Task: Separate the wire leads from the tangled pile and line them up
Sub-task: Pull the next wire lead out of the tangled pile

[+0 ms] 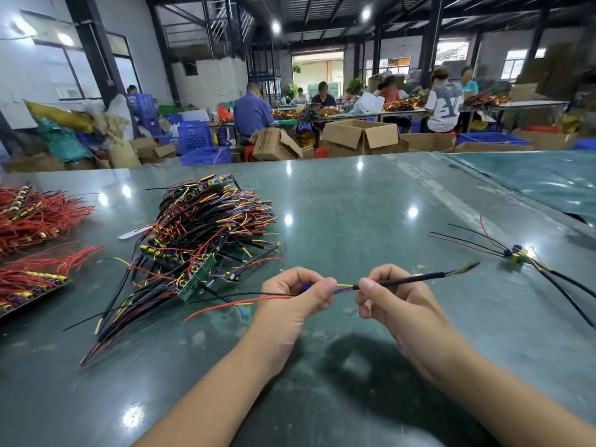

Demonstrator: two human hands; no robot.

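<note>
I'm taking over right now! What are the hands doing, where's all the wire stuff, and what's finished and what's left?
Left hand: pinching the coloured wire ends of one lead.
Right hand: pinching the black sleeve of that same lead, held above the table.
Tangled pile: on the table, to the left of the hands, still large.
Separated lead: one lies alone on the right.
Done: one lead laid aside, one more pulled free.
Left: put this one beside it, then work through the pile.

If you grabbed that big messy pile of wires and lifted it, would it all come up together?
Probably in clumps: the tangled wire pile has leads crossing each other. Loose ends would likely droop, as thin wires bend easily. The small green circuit board suggests some stiff bits too.
</note>
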